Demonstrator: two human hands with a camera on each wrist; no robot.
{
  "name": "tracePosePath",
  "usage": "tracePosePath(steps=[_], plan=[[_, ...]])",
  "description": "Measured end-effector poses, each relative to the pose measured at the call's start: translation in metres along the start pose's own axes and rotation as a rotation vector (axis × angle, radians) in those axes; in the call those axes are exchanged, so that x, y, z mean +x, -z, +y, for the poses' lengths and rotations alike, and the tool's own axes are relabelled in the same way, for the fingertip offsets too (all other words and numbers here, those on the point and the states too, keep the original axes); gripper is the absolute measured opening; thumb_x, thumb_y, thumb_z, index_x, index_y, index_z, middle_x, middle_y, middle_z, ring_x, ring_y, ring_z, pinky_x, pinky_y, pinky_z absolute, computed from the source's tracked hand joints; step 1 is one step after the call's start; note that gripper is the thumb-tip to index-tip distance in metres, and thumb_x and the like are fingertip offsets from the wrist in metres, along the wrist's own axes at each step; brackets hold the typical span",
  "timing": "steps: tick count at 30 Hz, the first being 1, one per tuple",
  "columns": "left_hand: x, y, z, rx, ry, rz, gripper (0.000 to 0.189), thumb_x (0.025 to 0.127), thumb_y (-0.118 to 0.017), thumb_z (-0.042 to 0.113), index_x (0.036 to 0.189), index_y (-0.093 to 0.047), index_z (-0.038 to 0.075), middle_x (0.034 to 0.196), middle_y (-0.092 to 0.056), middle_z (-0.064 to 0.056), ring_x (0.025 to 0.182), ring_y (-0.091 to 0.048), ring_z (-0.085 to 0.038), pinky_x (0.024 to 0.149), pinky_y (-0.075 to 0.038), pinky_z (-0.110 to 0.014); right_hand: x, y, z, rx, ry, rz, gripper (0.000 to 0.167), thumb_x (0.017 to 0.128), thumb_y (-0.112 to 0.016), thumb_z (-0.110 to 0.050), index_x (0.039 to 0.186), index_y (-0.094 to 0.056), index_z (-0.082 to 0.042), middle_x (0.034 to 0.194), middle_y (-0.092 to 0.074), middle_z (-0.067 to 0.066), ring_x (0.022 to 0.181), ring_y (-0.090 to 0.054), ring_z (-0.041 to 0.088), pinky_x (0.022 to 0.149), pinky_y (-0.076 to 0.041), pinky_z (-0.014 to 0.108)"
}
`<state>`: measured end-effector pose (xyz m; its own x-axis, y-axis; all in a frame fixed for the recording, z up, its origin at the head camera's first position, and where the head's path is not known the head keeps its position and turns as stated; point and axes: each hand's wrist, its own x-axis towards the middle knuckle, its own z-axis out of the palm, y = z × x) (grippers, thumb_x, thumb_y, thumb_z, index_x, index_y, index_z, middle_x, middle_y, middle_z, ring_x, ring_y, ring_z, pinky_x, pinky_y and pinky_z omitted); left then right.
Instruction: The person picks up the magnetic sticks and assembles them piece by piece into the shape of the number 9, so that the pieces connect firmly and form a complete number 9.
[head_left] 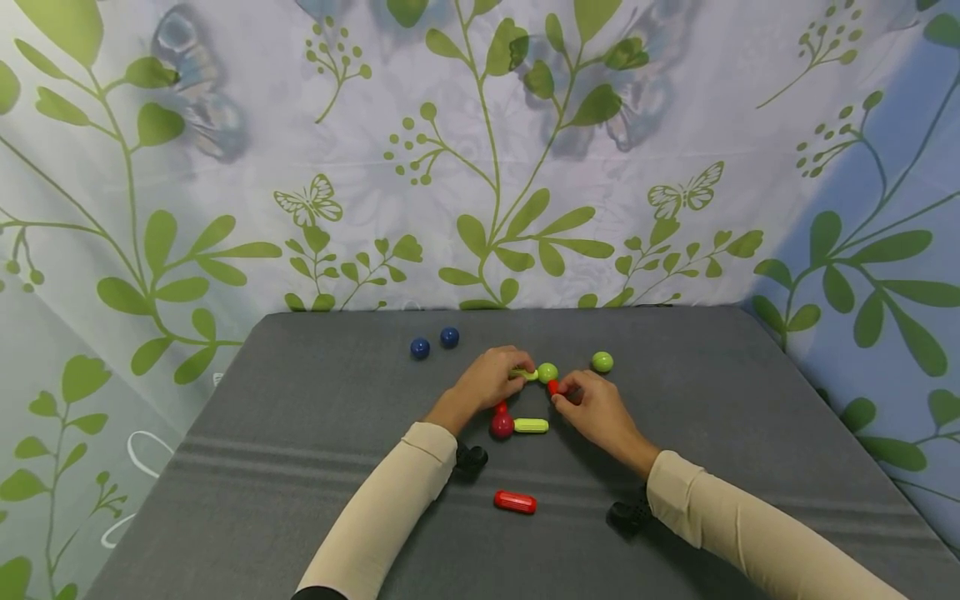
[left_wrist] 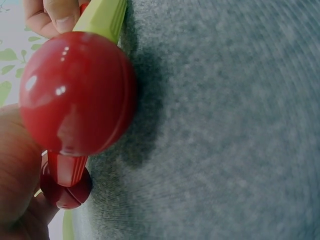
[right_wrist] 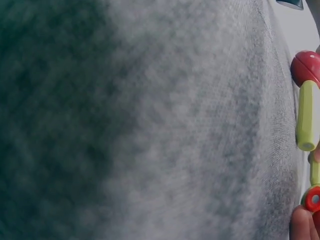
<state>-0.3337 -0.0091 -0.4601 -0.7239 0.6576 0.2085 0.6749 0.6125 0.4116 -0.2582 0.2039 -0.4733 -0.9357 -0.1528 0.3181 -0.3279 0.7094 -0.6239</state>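
Observation:
My left hand pinches a yellow-green magnetic rod whose right end meets a lime-green ball. My right hand pinches a short red rod just below that ball; in the right wrist view its round end shows beside the fingertips. Nearer to me lies a red ball with a second yellow-green rod extending to its right. A red rod joins this ball to another red ball, which the left hand hides in the head view.
Two blue balls sit at the back left. A loose lime-green ball lies behind the right hand. Toward the front, a loose red rod rests on the grey tabletop. A patterned curtain hangs behind the table.

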Motion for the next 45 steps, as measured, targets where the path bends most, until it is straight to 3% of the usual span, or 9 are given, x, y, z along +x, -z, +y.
tracePosePath(steps=[12,45], plan=[[-0.0008,0.0003,-0.0018,-0.025,-0.003,0.005,0.017,0.096,-0.071,0.011,0.113,-0.072,0.014,0.112,-0.068,0.000,0.105,-0.064,-0.016,0.093,-0.050,-0.033,0.0002,-0.0002,0.0023,0.044,-0.058,-0.002,0.012,0.088,-0.079,-0.011,0.090,-0.068,-0.014,0.090,-0.064,0.000,0.074,-0.061,0.014,0.066,-0.051,0.036],[-0.0019,0.0022,0.0005,-0.045,0.015,0.001,0.017,0.096,-0.070,0.011,0.113,-0.071,0.013,0.112,-0.068,-0.001,0.105,-0.063,-0.016,0.096,-0.048,-0.034,0.0008,0.0003,-0.0015,0.068,-0.116,-0.047,0.012,0.089,-0.079,-0.016,0.091,-0.068,-0.014,0.088,-0.064,0.000,0.071,-0.060,0.012,0.061,-0.050,0.031]])
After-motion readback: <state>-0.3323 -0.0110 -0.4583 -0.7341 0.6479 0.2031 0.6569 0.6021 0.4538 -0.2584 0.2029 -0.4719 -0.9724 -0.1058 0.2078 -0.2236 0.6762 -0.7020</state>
